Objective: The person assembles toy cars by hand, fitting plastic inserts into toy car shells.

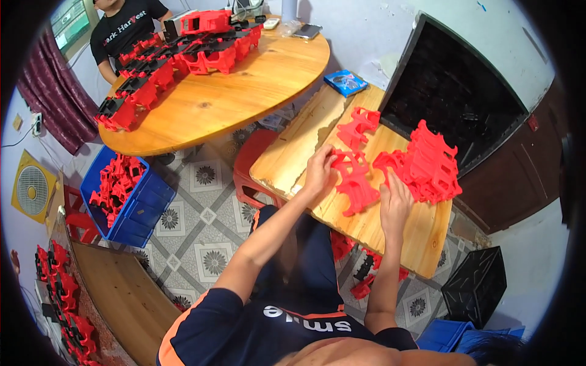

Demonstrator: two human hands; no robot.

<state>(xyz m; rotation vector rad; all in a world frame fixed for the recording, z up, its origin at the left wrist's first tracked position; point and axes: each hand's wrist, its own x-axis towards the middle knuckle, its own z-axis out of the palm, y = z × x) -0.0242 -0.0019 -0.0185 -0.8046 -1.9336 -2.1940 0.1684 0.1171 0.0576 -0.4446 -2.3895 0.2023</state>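
On the small wooden table, my left hand (pixel 318 172) closes its fingers on the upper left edge of a red plastic part (pixel 356 190), an openwork moulded piece with curved cut-outs. To its right, my right hand (pixel 397 198) has bent fingers on the lower end of another red plastic part (pixel 392 161); its fingertips are partly hidden against it. That part lies against a stack of similar red parts (pixel 432 163) at the table's right. Beyond my left hand, more red parts (pixel 357 129) lie on the wood.
A black screen (pixel 455 91) leans behind the small table (pixel 287 155), with a blue packet (pixel 345 82) near it. A round table (pixel 244 100) carries rows of red and black assemblies (pixel 146 88); a person (pixel 125 30) sits behind it. A blue crate (pixel 141 207) holds red parts. A red stool (pixel 247 165) stands between.
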